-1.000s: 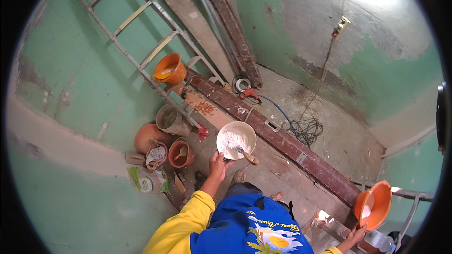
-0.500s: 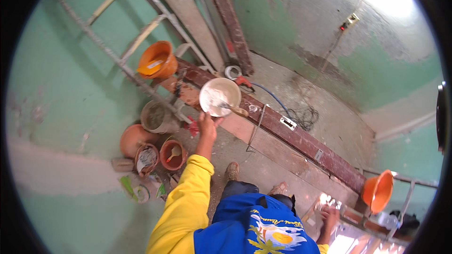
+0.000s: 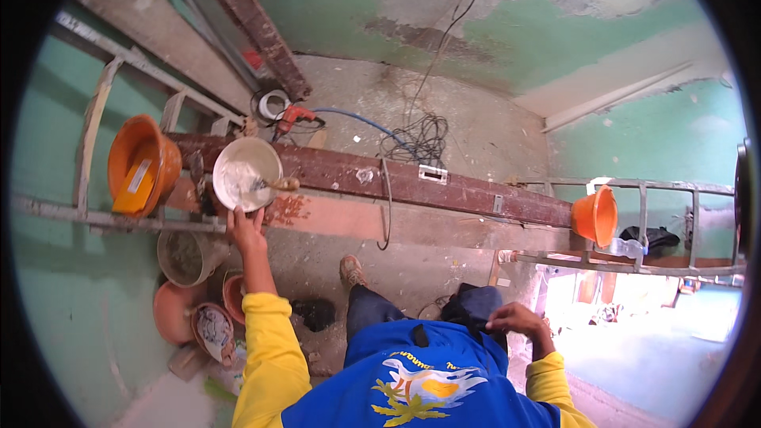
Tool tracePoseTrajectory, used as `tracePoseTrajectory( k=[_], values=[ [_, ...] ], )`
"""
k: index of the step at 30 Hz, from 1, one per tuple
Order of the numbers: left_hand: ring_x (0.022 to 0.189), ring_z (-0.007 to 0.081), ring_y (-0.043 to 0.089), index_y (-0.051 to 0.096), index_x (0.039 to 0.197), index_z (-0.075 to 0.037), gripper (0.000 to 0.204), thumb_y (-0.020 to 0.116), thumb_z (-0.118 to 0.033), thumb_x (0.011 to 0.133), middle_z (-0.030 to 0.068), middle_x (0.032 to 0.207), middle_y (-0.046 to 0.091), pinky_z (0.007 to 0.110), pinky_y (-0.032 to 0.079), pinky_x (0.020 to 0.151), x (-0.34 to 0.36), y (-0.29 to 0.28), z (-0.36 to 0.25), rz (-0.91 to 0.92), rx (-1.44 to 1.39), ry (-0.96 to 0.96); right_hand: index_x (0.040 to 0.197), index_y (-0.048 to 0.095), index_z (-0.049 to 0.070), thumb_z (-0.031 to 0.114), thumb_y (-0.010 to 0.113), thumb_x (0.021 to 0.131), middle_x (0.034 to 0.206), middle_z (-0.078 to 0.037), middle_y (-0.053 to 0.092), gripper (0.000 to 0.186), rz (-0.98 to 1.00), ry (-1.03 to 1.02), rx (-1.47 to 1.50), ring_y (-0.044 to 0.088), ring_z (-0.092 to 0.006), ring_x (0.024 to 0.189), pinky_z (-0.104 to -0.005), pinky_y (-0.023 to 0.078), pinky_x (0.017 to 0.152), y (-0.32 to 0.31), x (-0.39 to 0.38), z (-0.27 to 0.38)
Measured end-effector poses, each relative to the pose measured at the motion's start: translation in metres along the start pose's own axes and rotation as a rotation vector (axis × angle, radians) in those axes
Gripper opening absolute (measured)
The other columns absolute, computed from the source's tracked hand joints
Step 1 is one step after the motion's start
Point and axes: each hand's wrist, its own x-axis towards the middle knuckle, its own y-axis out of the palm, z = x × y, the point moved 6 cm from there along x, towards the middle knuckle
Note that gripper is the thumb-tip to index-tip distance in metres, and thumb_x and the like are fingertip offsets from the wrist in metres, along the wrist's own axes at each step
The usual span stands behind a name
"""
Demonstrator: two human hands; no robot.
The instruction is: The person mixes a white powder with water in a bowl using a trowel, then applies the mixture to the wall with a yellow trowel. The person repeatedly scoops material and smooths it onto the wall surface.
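My left hand (image 3: 247, 226) grips the near edge of a pale bowl (image 3: 268, 157) holding whitish paste, its fingers partly hidden at the bowl's side. A small wooden-handled tool (image 3: 284, 184) rests in the bowl, its handle over the right rim; its blade end is sunk in the paste. The bowl is over a long dark red-brown beam (image 3: 341, 173); I cannot tell whether it rests there. My right hand (image 3: 519, 319) is at my right hip with fingers curled, next to a dark bundle (image 3: 473, 307). What is in those fingers, if anything, is hidden.
An orange bucket with a yellow tool (image 3: 151, 158) stands left of the bowl, another orange bucket (image 3: 596, 215) at the far right. A bent metal rod (image 3: 388, 202) crosses the beam. Beyond lie a red drill (image 3: 295, 119) and tangled cable (image 3: 420, 139). Several buckets (image 3: 184, 257) stand lower left.
The view has swung, so the bowl and beam appear further left and more level. My left hand keeps hold of the bowl. My right hand has come in beside my hip.
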Motion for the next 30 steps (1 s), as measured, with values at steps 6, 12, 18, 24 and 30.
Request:
tracePoseTrajectory(
  k=[6, 12, 18, 24, 30],
  values=[
    [0.131, 0.0419, 0.058, 0.035, 0.162, -0.004, 0.062, 0.055, -0.031, 0.111, 0.0213, 0.155, 0.047, 0.049, 0.062, 0.100, -0.027, 0.013, -0.013, -0.104, 0.059, -0.079, 0.133, 0.068, 0.008, 0.026, 0.073, 0.101, 0.099, -0.003, 0.070, 0.037, -1.090, -0.364, 0.534, 0.067, -0.0102, 0.082, -0.0241, 0.054, 0.070, -0.168, -0.104, -0.014],
    [0.136, 0.0431, 0.054, 0.035, 0.160, -0.006, 0.061, 0.050, -0.040, 0.112, 0.0220, 0.156, 0.045, 0.056, 0.065, 0.092, -0.018, 0.021, -0.004, -0.223, 0.095, -0.134, 0.128, 0.069, 0.007, 0.029, 0.067, 0.107, 0.095, 0.001, 0.066, 0.030, -1.430, -0.212, 0.592, 0.061, -0.0062, 0.075, -0.0211, 0.047, 0.061, -0.271, -0.256, -0.087],
    [0.130, 0.0438, 0.057, 0.036, 0.157, -0.004, 0.059, 0.042, -0.043, 0.113, 0.0249, 0.154, 0.045, 0.053, 0.066, 0.089, -0.025, 0.027, -0.008, -0.255, 0.140, -0.113, 0.122, 0.070, 0.011, 0.031, 0.075, 0.102, 0.090, 0.003, 0.065, 0.029, -1.404, -0.293, 0.674, 0.058, -0.0045, 0.068, -0.0199, 0.043, 0.054, -0.379, -0.272, -0.085],
    [0.140, 0.0471, 0.051, 0.028, 0.164, -0.013, 0.065, 0.044, -0.050, 0.113, 0.0208, 0.162, 0.037, 0.055, 0.063, 0.093, -0.007, 0.000, 0.017, -0.244, 0.181, -0.128, 0.135, 0.068, 0.013, 0.038, 0.073, 0.103, 0.097, 0.004, 0.063, 0.041, -1.199, -0.454, 0.712, 0.057, -0.0058, 0.077, -0.0191, 0.045, 0.061, -0.572, -0.092, 0.028],
    [0.137, 0.0490, 0.053, 0.026, 0.166, -0.013, 0.075, 0.044, -0.060, 0.110, 0.0226, 0.163, 0.037, 0.056, 0.062, 0.095, -0.024, -0.006, -0.035, -0.365, 0.385, -0.264, 0.131, 0.069, 0.012, 0.047, 0.072, 0.101, 0.100, 0.004, 0.064, 0.046, -0.831, -0.658, 0.196, 0.056, -0.0047, 0.082, -0.0208, 0.044, 0.070, -0.640, 0.109, 0.349]
  ],
)
